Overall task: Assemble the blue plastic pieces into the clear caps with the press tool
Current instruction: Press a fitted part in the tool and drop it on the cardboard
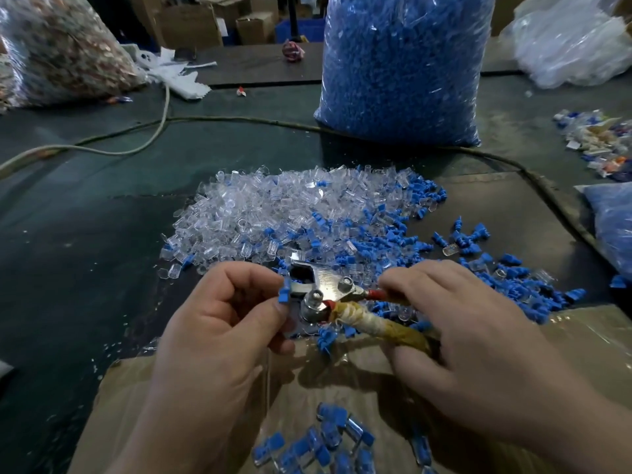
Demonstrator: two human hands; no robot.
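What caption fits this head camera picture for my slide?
Left hand holds a blue piece at the press tool gripped by the right hand, near clear caps.

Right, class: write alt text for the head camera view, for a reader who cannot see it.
A left hand pinches a blue piece at the head of a press tool gripped by the right hand, beside a pile of clear caps.
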